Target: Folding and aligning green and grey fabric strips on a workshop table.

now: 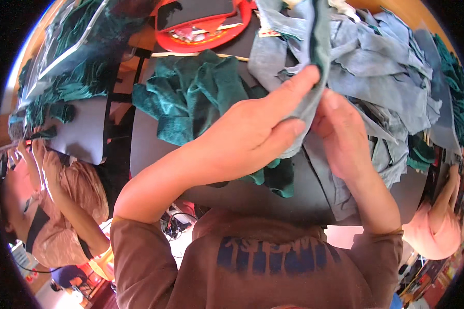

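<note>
A long grey-blue fabric piece point(320, 44) with a dark green edge rises upright in front of me. My left hand point(265, 121) pinches it from the left, index finger stretched along the green edge and thumb lower down. On its other side my right hand point(343, 136) has its fingertips closed on the same piece; what lies inside those fingers is partly hidden. Crumpled dark green velvety cloth point(196, 98) lies to the left of my hands, with more green cloth point(279, 177) beneath them. Grey-blue fabric pieces point(381, 77) are heaped at the right.
A red round tray point(178, 46) at the back holds small items and a flat dark object point(196, 14). The dark tabletop point(227, 198) ends close to my body. People work at both sides, a person at left point(62, 206) beside a table with green cloth point(72, 77).
</note>
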Tool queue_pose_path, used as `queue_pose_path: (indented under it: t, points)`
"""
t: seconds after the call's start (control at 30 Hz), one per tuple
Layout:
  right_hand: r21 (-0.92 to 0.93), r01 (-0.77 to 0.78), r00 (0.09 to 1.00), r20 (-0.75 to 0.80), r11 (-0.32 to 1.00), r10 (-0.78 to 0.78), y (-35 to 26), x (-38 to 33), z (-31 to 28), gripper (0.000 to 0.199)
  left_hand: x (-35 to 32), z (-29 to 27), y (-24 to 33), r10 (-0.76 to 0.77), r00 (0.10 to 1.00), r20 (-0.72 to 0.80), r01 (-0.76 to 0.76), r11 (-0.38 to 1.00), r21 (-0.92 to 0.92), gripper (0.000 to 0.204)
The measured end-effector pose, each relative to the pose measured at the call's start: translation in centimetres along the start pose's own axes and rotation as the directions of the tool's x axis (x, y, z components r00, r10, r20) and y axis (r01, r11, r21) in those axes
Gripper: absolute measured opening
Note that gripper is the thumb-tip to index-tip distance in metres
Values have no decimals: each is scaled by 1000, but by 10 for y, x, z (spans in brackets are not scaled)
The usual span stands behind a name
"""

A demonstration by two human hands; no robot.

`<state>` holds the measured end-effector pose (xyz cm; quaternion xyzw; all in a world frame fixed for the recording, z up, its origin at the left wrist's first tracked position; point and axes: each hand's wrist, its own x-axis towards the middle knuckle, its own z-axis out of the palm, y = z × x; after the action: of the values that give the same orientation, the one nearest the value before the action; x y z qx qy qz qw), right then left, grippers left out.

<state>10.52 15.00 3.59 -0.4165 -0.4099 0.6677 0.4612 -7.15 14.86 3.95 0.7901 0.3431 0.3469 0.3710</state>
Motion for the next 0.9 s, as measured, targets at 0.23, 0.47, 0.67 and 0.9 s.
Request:
queue_pose_path:
  t: [0.23, 0.47, 0.67, 0.9]
  points:
    - [-134, 86, 982, 181, 987, -61, -3, -9, -2, 20, 2, 0, 6, -202, 977, 68, 211, 965, -159, 72]
    - [-479, 530, 836, 434, 700, -335, -1, -4, -10, 25, -1, 3, 2, -125, 976, 178, 113, 991, 76, 86]
    - [-511, 744, 667, 594, 430, -449, -9, -4, -9, 19, 0, 3, -7, -11, 914, 405, 368, 443, -818, 88]
    - [-494, 733, 674, 623, 469, -397, -14, -11, -6, 16, 5, -1, -14, 169, 935, 313, 21, 852, -524, 85]
